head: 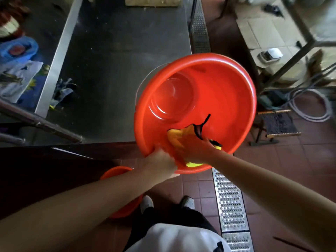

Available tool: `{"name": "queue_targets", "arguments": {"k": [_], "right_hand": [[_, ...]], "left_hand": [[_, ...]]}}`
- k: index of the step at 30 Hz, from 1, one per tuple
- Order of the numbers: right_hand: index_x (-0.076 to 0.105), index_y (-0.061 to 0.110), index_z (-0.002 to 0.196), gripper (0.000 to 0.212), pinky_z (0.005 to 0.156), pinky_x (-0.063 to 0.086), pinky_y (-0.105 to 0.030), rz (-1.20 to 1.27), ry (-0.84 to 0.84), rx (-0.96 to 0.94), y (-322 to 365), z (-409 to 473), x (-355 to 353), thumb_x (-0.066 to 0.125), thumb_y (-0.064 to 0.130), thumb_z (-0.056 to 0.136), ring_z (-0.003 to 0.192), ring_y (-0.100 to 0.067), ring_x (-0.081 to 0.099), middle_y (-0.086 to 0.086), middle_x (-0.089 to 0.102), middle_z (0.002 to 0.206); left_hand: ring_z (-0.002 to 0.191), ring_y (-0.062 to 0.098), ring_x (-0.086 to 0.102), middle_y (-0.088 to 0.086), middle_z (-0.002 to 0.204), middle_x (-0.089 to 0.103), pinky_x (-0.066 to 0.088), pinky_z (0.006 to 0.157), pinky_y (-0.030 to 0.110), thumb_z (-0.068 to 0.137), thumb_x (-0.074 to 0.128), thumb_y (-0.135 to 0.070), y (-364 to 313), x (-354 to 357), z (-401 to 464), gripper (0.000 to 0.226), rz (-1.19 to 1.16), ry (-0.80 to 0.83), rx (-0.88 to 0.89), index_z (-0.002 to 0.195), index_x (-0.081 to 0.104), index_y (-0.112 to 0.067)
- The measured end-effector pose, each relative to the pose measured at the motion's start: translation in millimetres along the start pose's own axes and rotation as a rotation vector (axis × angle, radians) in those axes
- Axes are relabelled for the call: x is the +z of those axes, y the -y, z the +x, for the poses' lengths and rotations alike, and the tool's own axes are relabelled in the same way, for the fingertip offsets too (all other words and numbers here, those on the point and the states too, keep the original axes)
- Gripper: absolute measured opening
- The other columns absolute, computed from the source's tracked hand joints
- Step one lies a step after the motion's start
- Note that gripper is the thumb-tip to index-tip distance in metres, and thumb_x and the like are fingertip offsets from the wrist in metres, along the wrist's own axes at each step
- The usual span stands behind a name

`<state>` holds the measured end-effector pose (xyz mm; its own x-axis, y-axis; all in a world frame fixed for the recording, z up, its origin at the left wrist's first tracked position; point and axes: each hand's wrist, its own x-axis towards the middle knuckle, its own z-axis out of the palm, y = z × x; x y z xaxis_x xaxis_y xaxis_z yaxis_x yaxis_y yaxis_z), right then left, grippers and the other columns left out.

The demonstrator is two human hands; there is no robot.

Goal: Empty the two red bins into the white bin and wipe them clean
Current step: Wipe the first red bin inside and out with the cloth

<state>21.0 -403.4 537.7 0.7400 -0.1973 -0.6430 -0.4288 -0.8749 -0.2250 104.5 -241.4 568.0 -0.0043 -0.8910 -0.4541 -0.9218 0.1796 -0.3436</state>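
Observation:
A large red bin (218,91) is held up in front of me, tilted so its empty inside faces the camera. My left hand (160,162) grips its near rim. My right hand (196,149) is inside the bin at the near wall, holding a yellow cloth (177,136) with black edging against the plastic. A second red bin (116,172) stands on the floor below my left forearm, mostly hidden by the arm. A pale curved rim (145,80) shows just behind the held bin's left edge; I cannot tell what it belongs to.
A steel table (118,70) stretches ahead on the left with a crumpled rag (61,91) on it. A metal floor drain grate (231,202) runs along the red tiled floor on the right. Hoses (309,106), a small stool (278,124) and metal racking stand at the right.

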Motion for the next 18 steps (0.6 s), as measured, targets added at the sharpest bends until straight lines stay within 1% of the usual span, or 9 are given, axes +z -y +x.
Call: {"name": "queue_targets", "arguments": {"k": [2,3,4,5,6,7,11,14,18], "right_hand": [[0.056,0.048,0.131,0.065,0.105,0.043,-0.041,-0.205,-0.122,-0.037,3,-24,-4,0.024,0.083,0.087,0.125,-0.018,0.037,0.019,0.060,0.131],[0.051,0.048,0.137,0.073,0.105,0.040,-0.038,-0.404,-0.241,-0.054,1,-33,3,0.025,0.088,0.082,0.125,-0.015,0.035,0.021,0.057,0.133],[0.036,0.042,0.148,0.087,0.107,0.037,-0.047,-0.460,-0.192,-0.114,-5,-36,10,0.034,0.090,0.076,0.133,-0.019,0.031,0.015,0.048,0.143],[0.018,0.037,0.156,0.104,0.111,0.033,-0.051,-0.389,-0.088,-0.144,-9,-38,10,0.046,0.089,0.070,0.142,-0.024,0.026,0.008,0.036,0.153],[0.006,0.035,0.158,0.116,0.113,0.032,-0.053,-0.321,-0.001,-0.135,-10,-38,7,0.056,0.086,0.066,0.147,-0.025,0.022,0.004,0.028,0.158],[0.002,0.034,0.158,0.121,0.113,0.032,-0.052,-0.304,-0.020,-0.126,-12,-36,7,0.062,0.083,0.065,0.149,-0.025,0.022,0.003,0.025,0.161],[0.007,0.033,0.158,0.113,0.111,0.031,-0.046,-0.381,-0.103,-0.145,-16,-36,6,0.066,0.072,0.070,0.149,-0.021,0.025,0.004,0.024,0.162],[0.022,0.030,0.155,0.091,0.110,0.034,-0.044,-0.542,-0.154,-0.134,-24,-42,-2,0.063,0.057,0.078,0.145,-0.023,0.032,0.001,0.036,0.155],[0.033,0.020,0.149,0.074,0.105,0.038,-0.050,-0.652,-0.169,-0.122,-19,-42,-10,0.062,0.041,0.085,0.140,-0.031,0.037,-0.007,0.046,0.145]], "left_hand": [[0.093,0.030,0.063,0.009,0.091,0.071,0.041,0.091,0.050,0.093,0.043,-0.060,4,-3,0,0.054,-0.089,0.005,0.024,0.095,0.070,-0.013],[0.091,0.029,0.063,0.008,0.090,0.071,0.041,0.091,0.049,0.093,0.044,-0.060,6,-1,2,0.054,-0.105,-0.046,0.032,0.092,0.070,-0.014],[0.090,0.028,0.064,0.007,0.089,0.072,0.041,0.090,0.047,0.093,0.045,-0.060,9,-3,0,0.053,-0.106,-0.050,0.038,0.090,0.070,-0.014],[0.089,0.028,0.064,0.007,0.089,0.072,0.041,0.089,0.045,0.093,0.044,-0.060,10,-3,-1,0.054,-0.112,-0.063,0.046,0.089,0.070,-0.013],[0.088,0.028,0.064,0.007,0.089,0.071,0.041,0.088,0.044,0.093,0.043,-0.061,13,-5,-2,0.055,-0.108,-0.046,0.047,0.088,0.069,-0.013],[0.088,0.027,0.064,0.006,0.089,0.071,0.041,0.087,0.042,0.093,0.042,-0.063,16,-4,-3,0.056,-0.105,-0.054,0.047,0.088,0.069,-0.013],[0.088,0.025,0.065,0.004,0.089,0.070,0.041,0.085,0.038,0.093,0.040,-0.066,37,-4,-9,0.059,-0.040,-0.047,0.054,0.089,0.068,-0.014],[0.092,0.025,0.064,0.002,0.093,0.070,0.042,0.087,0.038,0.093,0.039,-0.067,59,-7,-20,0.060,0.056,0.032,0.061,0.097,0.071,-0.017],[0.106,0.027,0.062,0.002,0.110,0.069,0.032,0.105,0.049,0.091,0.041,-0.069,91,-19,-33,0.058,0.190,0.190,0.023,0.109,0.068,-0.021]]}}
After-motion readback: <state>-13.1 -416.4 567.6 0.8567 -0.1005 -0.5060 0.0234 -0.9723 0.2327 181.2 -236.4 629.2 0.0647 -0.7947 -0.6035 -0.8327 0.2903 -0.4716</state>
